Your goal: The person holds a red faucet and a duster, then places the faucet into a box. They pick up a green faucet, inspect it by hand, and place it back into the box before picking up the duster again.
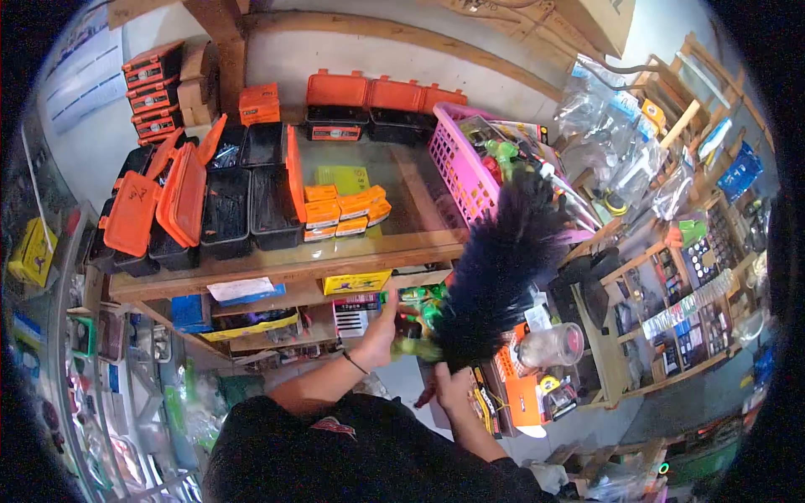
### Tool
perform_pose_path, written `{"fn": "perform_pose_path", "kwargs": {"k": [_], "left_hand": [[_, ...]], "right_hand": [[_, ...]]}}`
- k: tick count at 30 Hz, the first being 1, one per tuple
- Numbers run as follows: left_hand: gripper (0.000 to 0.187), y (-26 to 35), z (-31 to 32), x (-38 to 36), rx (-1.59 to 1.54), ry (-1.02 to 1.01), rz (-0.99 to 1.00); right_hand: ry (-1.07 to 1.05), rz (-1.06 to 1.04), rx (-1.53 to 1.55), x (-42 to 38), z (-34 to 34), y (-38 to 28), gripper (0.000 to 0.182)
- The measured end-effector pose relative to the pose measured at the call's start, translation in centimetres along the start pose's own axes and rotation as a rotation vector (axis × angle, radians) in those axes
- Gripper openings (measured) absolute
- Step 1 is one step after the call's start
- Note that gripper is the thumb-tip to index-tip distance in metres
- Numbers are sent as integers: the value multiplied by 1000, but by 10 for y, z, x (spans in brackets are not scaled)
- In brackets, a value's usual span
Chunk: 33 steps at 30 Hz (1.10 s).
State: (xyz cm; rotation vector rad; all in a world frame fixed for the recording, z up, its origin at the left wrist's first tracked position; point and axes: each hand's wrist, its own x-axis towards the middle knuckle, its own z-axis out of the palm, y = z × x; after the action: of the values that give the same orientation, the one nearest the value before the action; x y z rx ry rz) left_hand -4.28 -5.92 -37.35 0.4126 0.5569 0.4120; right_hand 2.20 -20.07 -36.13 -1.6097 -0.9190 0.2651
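Note:
A large black feather duster rises from in front of my body toward the pink basket. My right hand is closed at its lower end, where a short reddish-brown piece of handle shows below the fingers. To the left, my left hand, with a dark band on its wrist, is held upright around a bright green and yellow-green item. The feathers partly cover this item, and its exact kind cannot be made out.
Black boxes with orange lids and small orange cartons stand on a wood-framed glass counter. A pink basket of goods sits at its right end. Below right are a clear jar and an orange box. Shelves flank both sides.

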Motion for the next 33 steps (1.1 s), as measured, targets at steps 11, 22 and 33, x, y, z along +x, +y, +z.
{"fn": "perform_pose_path", "kwargs": {"k": [11,22,33], "left_hand": [[36,-83,-100,20,-226,-276,116],[41,-35,-118,-42,-212,-378,100],[64,61,-102,-114,-602,-302,480]], "right_hand": [[-528,6,-163,-12,18,2,35],[-818,-152,-202,2,43,-7,30],[-811,228,-198,-20,-13,18,34]]}}
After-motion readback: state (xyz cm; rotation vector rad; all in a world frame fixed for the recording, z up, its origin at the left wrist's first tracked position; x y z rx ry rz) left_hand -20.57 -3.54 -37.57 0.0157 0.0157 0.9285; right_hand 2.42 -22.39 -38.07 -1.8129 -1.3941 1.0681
